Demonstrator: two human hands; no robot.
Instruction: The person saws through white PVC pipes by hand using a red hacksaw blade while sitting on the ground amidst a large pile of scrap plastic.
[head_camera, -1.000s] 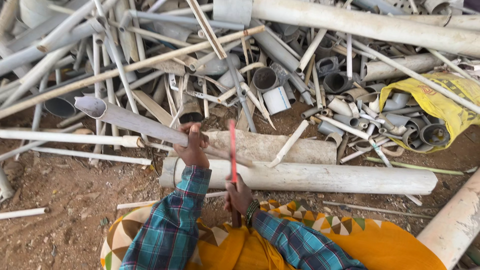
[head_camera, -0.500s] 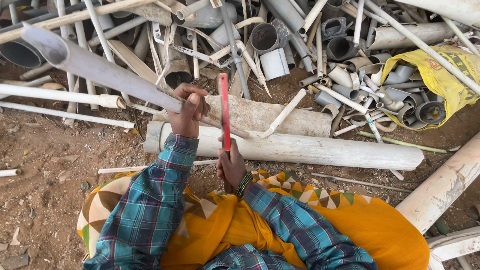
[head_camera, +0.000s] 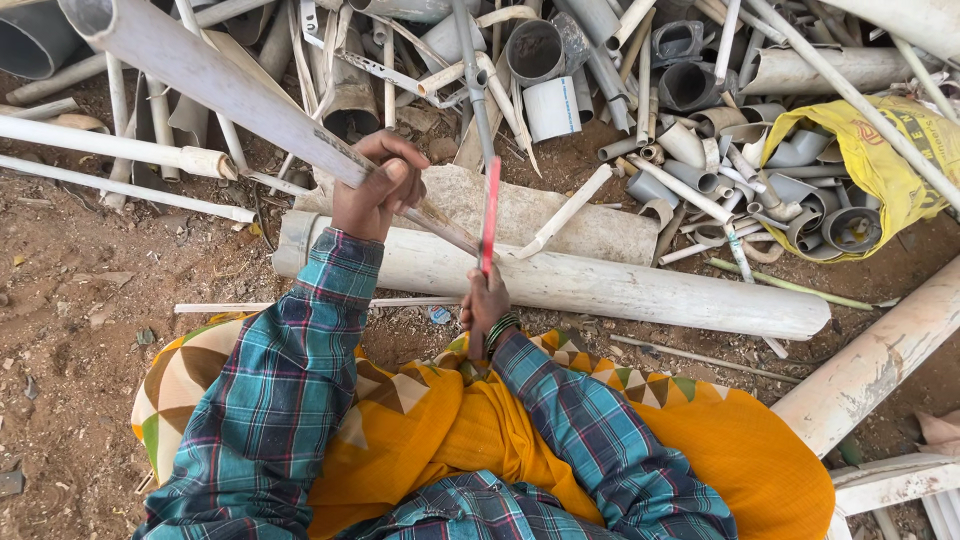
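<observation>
My left hand (head_camera: 378, 192) grips the long grey pipe (head_camera: 230, 85), as before, resting it across the white pipe (head_camera: 620, 285); my right hand (head_camera: 487, 305) clasps the red saw (head_camera: 489, 210), blade upright against the pipe, now slightly lower; yellow sack (head_camera: 880, 160) lies well apart

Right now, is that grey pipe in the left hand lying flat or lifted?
Lifted at one end: the left hand holds the grey pipe slanted over the white pipe.
</observation>
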